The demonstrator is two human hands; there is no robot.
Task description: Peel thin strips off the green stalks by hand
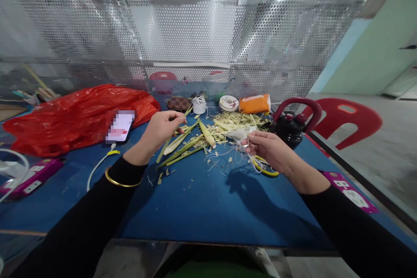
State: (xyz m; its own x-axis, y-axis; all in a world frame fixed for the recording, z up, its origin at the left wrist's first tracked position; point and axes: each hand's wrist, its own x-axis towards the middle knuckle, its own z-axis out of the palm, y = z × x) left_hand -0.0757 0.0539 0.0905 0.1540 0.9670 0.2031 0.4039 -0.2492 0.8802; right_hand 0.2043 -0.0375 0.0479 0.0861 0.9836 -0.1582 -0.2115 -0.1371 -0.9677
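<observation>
My left hand [162,129] pinches the upper end of a long green leaf strip [177,141] that slants down toward the blue table [202,200]. More green and pale strips [195,139] lie fanned out beside it. My right hand [267,147] is closed on thin white thread [243,143] just above the table. A yellow-handled pair of scissors [265,170] lies under that hand. A heap of pale leaf trimmings [234,122] sits beyond both hands.
A red plastic bag [71,117] and a phone [120,127] on a white cable lie at left. Thread spool [199,105], tape roll [228,103], orange pack [254,104] and a dark kettle [289,125] line the perforated metal screen [182,43]. A red chair [348,121] stands right.
</observation>
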